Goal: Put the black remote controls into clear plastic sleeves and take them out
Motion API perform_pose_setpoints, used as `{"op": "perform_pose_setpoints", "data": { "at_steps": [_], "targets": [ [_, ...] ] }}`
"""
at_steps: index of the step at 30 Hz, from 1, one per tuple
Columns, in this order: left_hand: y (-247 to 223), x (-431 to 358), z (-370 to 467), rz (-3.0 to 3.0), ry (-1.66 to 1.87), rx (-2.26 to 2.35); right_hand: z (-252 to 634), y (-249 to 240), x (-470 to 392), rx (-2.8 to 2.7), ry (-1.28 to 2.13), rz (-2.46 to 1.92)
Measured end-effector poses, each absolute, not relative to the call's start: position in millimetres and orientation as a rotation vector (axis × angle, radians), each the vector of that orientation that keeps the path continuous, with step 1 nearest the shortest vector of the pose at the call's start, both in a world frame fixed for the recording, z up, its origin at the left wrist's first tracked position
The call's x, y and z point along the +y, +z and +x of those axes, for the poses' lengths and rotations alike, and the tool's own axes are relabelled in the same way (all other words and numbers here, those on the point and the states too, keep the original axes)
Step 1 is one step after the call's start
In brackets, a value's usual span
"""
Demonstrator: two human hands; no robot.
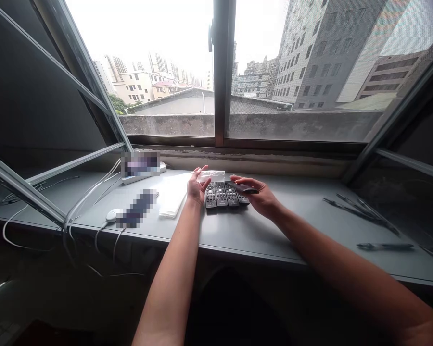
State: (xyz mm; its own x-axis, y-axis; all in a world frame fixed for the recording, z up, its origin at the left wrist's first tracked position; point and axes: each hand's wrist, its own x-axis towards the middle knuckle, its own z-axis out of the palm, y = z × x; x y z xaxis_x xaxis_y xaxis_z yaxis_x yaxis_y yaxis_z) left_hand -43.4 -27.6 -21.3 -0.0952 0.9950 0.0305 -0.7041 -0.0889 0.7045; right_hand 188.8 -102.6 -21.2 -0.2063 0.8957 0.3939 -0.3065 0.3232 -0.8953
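Observation:
My left hand (197, 186) is closed on a thin translucent plastic sleeve (215, 176), which stretches to the right above the desk. My right hand (262, 194) grips a dark remote control (243, 187), its far end close to the sleeve's right edge. Under and between the hands, several black remote controls (221, 194) lie side by side on the desk, buttons up; the rightmost is partly hidden by my right hand. Just left of my left forearm lies a stack of white plastic sleeves (171, 206).
On the grey desk (274, 240), a blurred-out dark object (137, 209) and a round white charger (113, 216) lie to the left. A white power strip (144, 175) with cables stands behind them. Dark cables (361, 211) and a pen (384, 246) lie right. Metal frames flank the window.

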Motion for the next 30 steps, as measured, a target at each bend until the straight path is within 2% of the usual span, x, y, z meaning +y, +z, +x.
{"op": "perform_pose_setpoints", "data": {
  "at_steps": [6, 20, 30],
  "targets": [
    [-21, -29, -44, 0.62, 1.581, 0.634, 187, -20, -105, -1.316, 1.216, -0.633],
    [-21, -29, -44, 0.583, 1.574, 0.617, 190, -8, -108, -0.944, 1.708, -0.625],
    [-21, -29, -44, 0.627, 1.589, 0.63, 196, -9, -106, -0.702, 1.845, -0.647]
  ]
}}
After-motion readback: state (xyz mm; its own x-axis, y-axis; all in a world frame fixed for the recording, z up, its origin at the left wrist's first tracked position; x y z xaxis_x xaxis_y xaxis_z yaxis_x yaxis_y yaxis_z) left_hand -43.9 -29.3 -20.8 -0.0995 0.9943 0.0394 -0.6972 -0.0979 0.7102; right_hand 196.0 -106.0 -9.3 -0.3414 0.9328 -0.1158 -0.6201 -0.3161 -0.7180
